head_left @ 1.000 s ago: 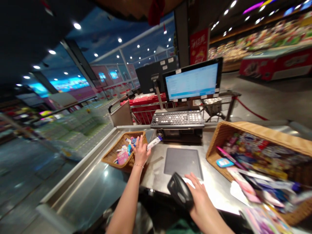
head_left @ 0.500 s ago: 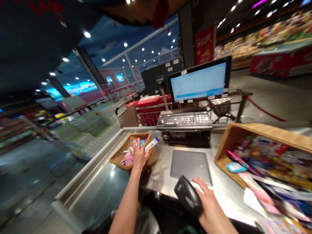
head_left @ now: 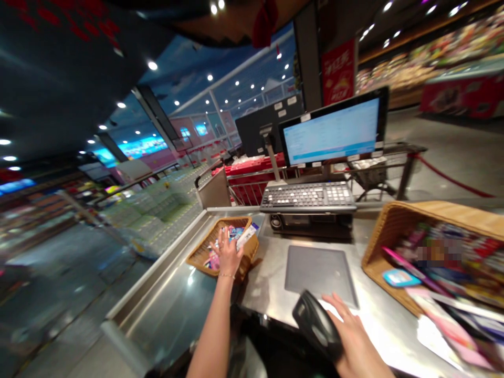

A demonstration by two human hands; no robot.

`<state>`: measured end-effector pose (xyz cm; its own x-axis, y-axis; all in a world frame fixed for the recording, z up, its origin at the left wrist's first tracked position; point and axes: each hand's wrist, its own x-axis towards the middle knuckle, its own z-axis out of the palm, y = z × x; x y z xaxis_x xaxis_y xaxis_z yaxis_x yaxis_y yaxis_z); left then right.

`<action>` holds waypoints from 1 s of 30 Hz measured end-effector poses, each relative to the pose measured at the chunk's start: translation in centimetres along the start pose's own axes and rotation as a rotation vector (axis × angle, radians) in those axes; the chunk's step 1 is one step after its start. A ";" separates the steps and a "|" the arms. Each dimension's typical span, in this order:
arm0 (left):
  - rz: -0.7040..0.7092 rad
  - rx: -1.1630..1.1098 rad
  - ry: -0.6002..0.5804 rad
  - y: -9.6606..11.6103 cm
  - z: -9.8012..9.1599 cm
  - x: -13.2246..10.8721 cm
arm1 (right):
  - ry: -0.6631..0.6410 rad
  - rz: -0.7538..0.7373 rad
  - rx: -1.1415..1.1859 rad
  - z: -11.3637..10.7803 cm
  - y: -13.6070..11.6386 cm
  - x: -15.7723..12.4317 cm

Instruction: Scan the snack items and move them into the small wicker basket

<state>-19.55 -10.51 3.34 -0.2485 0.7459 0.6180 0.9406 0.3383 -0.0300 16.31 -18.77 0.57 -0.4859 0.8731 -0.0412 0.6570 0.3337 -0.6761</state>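
My left hand (head_left: 229,255) reaches over a small wicker basket (head_left: 199,253), its fingers spread above the small colourful packages inside. A narrow white and blue box (head_left: 247,236) leans on the basket's right side, close beside the thumb; I cannot tell whether they touch. Low in the view, my right hand (head_left: 352,336) holds a black barcode scanner (head_left: 317,323), its head pointing up and left. Some of that hand's fingers stretch out past the scanner, and its grip is partly hidden. A grey flat pad (head_left: 318,270) lies on the metal counter just beyond the scanner.
A keyboard (head_left: 309,196) and a lit monitor (head_left: 333,131) stand at the back of the metal counter (head_left: 165,299). On the right, a large wicker basket (head_left: 374,252) lies tipped, with many packages in and before it. Shopping carts (head_left: 248,184) stand behind.
The whole view has shifted, so the scene sits farther right. My left hand's fingers look more spread over the small basket. The scanner stays in my right hand.
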 end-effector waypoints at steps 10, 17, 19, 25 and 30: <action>-0.024 0.042 0.032 -0.8 -0.4 0.6 | 0.036 -0.012 0.102 -0.2 0.6 0.3; -0.073 0.049 0.068 -1.0 0.1 0.9 | 0.054 0.003 0.104 -0.1 0.5 0.4; -0.092 0.049 0.071 -1.1 0.2 1.0 | 0.058 0.004 0.110 -0.2 0.4 0.4; -0.161 0.057 0.091 -1.3 0.6 1.1 | 0.059 -0.001 0.123 -0.3 0.5 0.4; -0.243 0.088 0.063 -1.3 0.6 1.1 | 0.040 -0.001 0.107 -0.1 0.8 0.3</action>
<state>-21.14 -9.80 3.61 -0.4472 0.6006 0.6628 0.8308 0.5534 0.0590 16.69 -18.18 0.11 -0.4622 0.8867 -0.0125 0.5896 0.2968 -0.7512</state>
